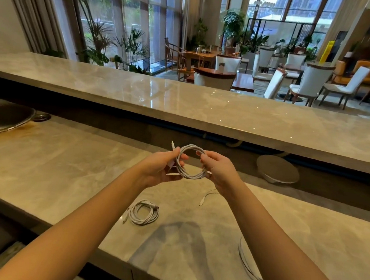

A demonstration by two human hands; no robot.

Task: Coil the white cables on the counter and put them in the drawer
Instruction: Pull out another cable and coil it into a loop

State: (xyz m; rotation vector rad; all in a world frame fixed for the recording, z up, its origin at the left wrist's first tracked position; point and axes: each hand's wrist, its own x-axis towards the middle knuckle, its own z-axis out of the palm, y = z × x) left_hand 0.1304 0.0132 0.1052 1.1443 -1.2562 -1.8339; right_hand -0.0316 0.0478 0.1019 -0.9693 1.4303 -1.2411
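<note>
I see the glossy marble counter (63,168) and steel sink (0,120) cut off at left. A forearm hides part of a loose cable (249,269), lower right. At centre, left hand (161,167) and right hand (219,170) pinch a round white coil (190,175); another coiled cable (144,212) lies below.

Café or lounge bar, seen from the service side. A raised marble bar top (183,103) runs across. The lower marble work surface (63,168) sits just below it on the near side, with a steel sink (3,118) at the left end. Beyond the bar top: wooden tables (204,56), white upholstered chairs (314,82), potted plants (233,22), floor-to-ceiling windows (133,10).
</note>
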